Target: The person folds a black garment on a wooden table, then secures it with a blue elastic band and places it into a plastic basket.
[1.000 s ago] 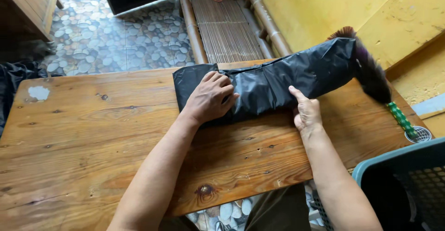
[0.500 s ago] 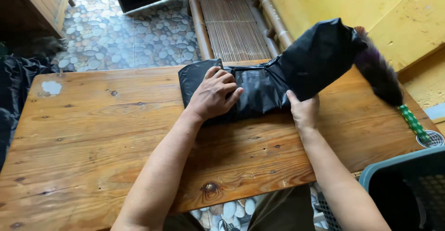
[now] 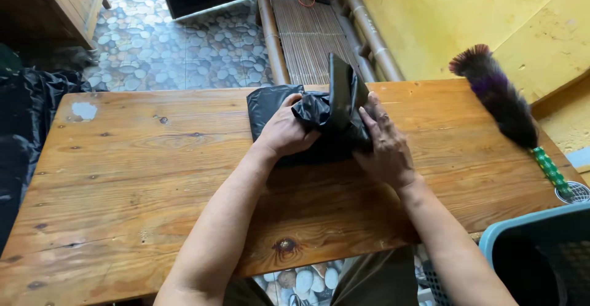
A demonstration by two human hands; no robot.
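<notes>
Since the earlier frame, the long end of the black bag point(image 3: 319, 118) has been brought in from the 2 o'clock side and is now stood up in a fold over the middle, and the right hand point(image 3: 386, 143) has been moved up with it.

A worn plank table point(image 3: 141, 177) with dark knots and a pale patch near its 10 o'clock corner is seen from above. Beyond it, at 12 o'clock, a slatted bamboo mat point(image 3: 307, 32) is laid between bamboo poles, with pebble-patterned flooring point(image 3: 160, 35) at 11 o'clock. A yellow wall point(image 3: 455, 17) is seen at 1 o'clock. A feather duster point(image 3: 501, 100) with a green handle is laid along the table's 3 o'clock edge, and a blue basket point(image 3: 528, 244) is seen at 4 o'clock.

The bag is glossy, creased and partly folded, and is placed on the far middle of the table. The left hand point(image 3: 284, 131) is pressed on its flat part, fingers curled loosely over the crumpled plastic. The raised fold is gripped by the right hand, fingers closed around it from the 3 o'clock side.
</notes>
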